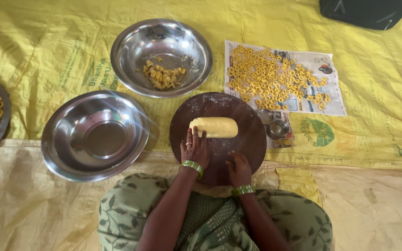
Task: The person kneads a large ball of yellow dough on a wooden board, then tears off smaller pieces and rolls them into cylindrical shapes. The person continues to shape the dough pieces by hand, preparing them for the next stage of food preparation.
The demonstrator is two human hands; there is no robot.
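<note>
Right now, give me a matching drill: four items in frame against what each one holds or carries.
Items:
1. round wooden board
2. far steel bowl
3. near steel bowl
4. newspaper sheet

Contents:
A. nothing inside
B. many small dough rings
C. log of yellow dough, left hand touching it
D. small heap of yellow bits

Pairs: 1-C, 2-D, 3-A, 4-B

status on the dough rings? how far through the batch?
Done: many rings lie on the newspaper, more on a plate at the left edge. In hand: a dough log lies on the round board, left hand touching its end, right hand on the board. Left: that whole log, plus scraps in the far bowl. The near bowl looks empty.
</note>
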